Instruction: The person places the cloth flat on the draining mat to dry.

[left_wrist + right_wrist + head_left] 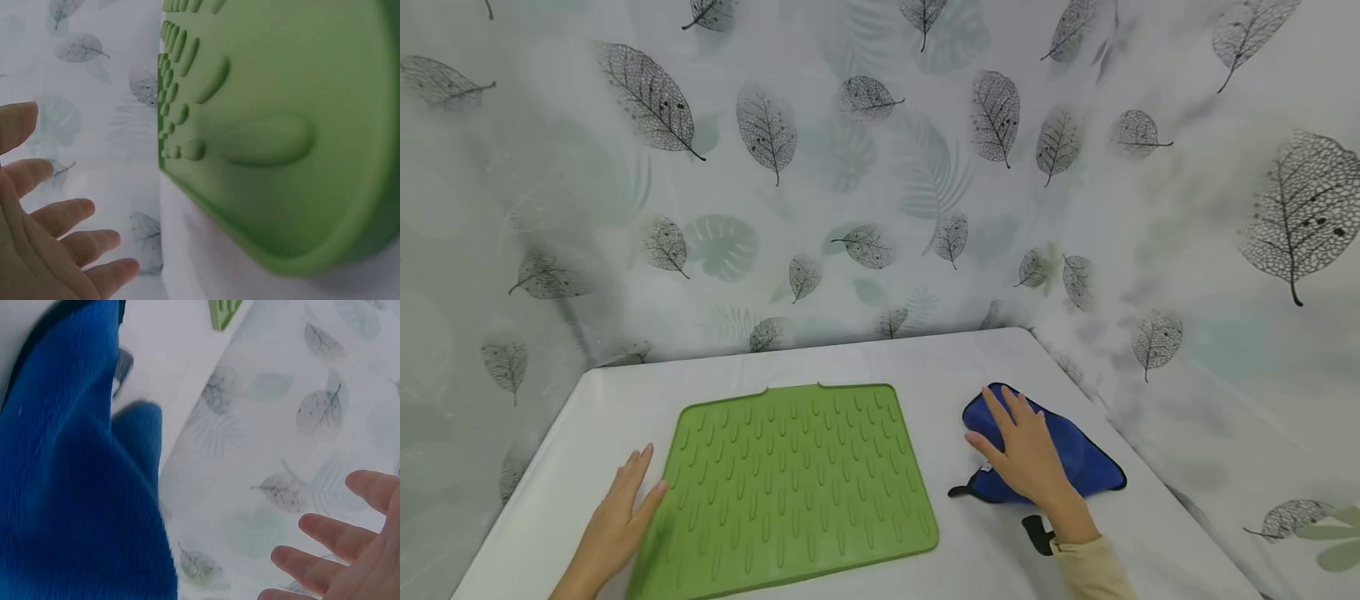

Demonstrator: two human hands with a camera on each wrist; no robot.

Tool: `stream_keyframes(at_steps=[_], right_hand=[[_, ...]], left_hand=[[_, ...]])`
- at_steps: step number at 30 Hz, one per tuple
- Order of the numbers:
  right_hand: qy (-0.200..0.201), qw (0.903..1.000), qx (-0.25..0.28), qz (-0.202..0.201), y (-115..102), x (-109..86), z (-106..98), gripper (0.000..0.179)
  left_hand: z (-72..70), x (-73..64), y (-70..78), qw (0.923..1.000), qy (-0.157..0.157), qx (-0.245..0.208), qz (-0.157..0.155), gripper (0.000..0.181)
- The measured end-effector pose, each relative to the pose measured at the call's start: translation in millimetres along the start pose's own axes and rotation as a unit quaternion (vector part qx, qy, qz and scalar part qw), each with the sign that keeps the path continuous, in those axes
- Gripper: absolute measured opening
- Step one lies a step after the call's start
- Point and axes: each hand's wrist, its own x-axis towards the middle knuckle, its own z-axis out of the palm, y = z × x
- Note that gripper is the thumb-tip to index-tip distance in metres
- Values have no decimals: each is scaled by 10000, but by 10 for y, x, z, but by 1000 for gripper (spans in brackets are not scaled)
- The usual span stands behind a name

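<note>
A green mat (797, 479) with rows of raised ridges and a rim lies on the white table. At its left edge is my left hand (612, 527), fingers straight and holding nothing; in the left wrist view these fingers spread apart from the mat (275, 206). To the right lies a blue cloth (1084, 458) with black edging and a small black loop, loosely folded. My right hand (1028, 454) overlaps the cloth in the head view, fingers extended. The right wrist view shows those fingers spread, with a gap between them and the fuzzy blue cloth (81, 487).
A small black piece (1037, 534) lies beside my right wrist, partly hidden by it. The white table (951, 367) ends at a leaf-printed curtain (880, 167) behind and on both sides.
</note>
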Motion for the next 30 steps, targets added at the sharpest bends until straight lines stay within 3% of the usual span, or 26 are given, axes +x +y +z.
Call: stream_keyframes(at_steps=[6, 13, 18, 25, 30], right_hand=[[214, 9993, 190, 232, 191, -80, -187, 71], [354, 9975, 351, 509, 433, -197, -293, 67], [163, 9961, 472, 732, 524, -225, -319, 65], [-17, 9928, 796, 890, 656, -267, -313, 59], [-301, 9915, 714, 1044, 758, -286, -303, 56]], left_hand=[[66, 3, -85, 9991, 62, -419, 12, 67], [106, 36, -198, 9995, -101, -286, -9, 53], [115, 46, -284, 9992, -281, -270, -31, 47], [161, 32, -375, 9957, -836, -361, -162, 47], [215, 25, -408, 9951, -945, -266, -130, 45]])
